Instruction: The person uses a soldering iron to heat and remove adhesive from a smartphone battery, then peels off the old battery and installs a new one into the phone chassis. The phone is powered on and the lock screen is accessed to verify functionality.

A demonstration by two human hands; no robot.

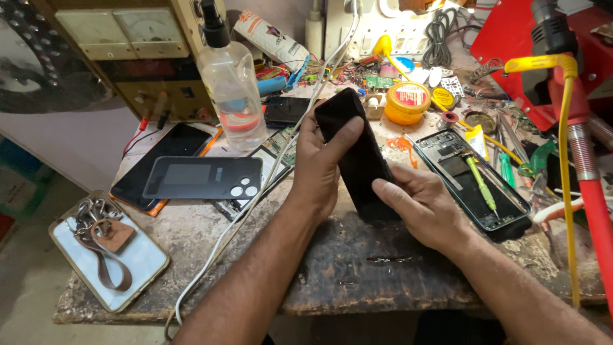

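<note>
I see both hands on one black phone (357,153), held tilted above the worn counter (357,268). Left hand (316,169): fingers wrapped round its upper half, thumb across the face. Right hand (424,207): fingers closed on the lower end. Just right lies an opened phone (476,182) with a green screwdriver (480,185) on it. Left: spray bottle (231,89), grey back cover (201,177).
</note>
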